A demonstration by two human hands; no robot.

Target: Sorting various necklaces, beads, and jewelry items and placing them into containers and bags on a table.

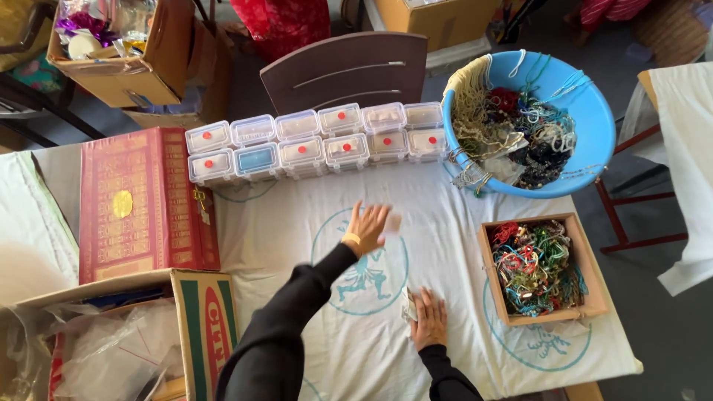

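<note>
lower centre of the frame: the right hand (429, 319) lies flat on the cloth (445, 215), fingers together, pressing the edge of a small clear packet (408, 304) that sticks out at its left side. it pins the packet and does not grip it.

centre: the left hand (365, 226) is stretched forward above the cloth, blurred. a small pale piece (391, 222) sits at its fingertips; whether the fingers hold it or only reach for it cannot be told.

lower left: an open carton (202, 327) with plastic bags. right: a tray (590, 260) heaped with coloured cords, near the bench edge.

left, further back: a red book-shaped box (141, 200).

far, across the top of the cloth: a double row of clear boxes (319, 141) with red dots, packed side by side. upper right: a blue basin (594, 126) of tangled strings, part of it overhanging the bench.

risks, as judged:
- the pale piece may slip from the moving left hand and be lost on the printed cloth.
- the left sleeve, reaching far, may knock the boxes out of line.
- the packet may slide away if the right hand lifts.
- a tug on the cloth may shift the basin or tray toward the edge.
</note>
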